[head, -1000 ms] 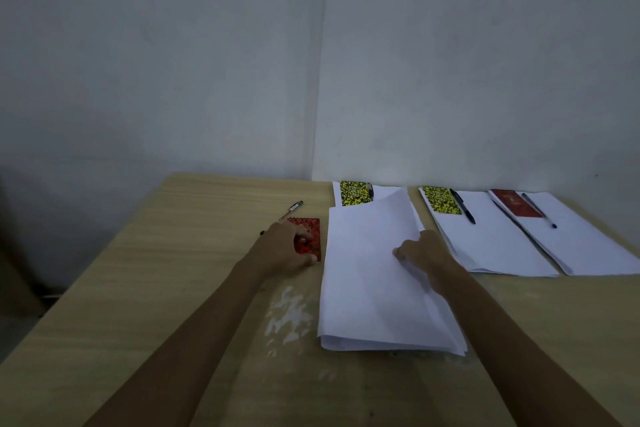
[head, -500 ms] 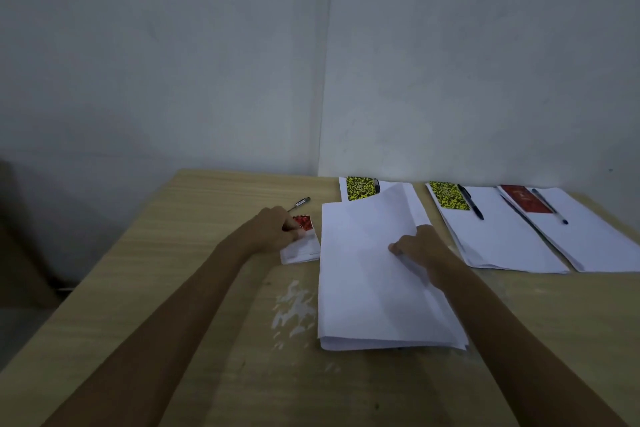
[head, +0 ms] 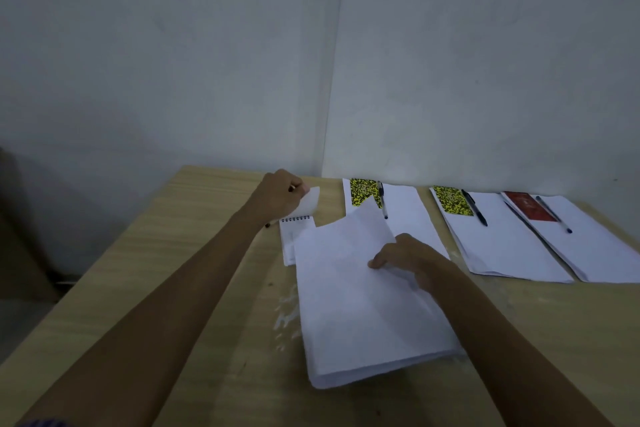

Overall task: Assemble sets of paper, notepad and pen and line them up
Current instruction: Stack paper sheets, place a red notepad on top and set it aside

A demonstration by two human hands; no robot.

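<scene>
Beside the paper stack (head: 363, 305), the left hand (head: 277, 198) lifts a notepad (head: 294, 236) cover.

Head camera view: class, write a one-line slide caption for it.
Left hand flips open a spiral notepad; right hand lifts a sheet off the paper stack.

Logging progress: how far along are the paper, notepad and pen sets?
Done: three sets lie along the wall, e.g. red notepad with pen. In hand: left hand lifts the cover of a spiral notepad; right hand pinches a sheet on the paper stack. Left: building this fourth set.
</scene>
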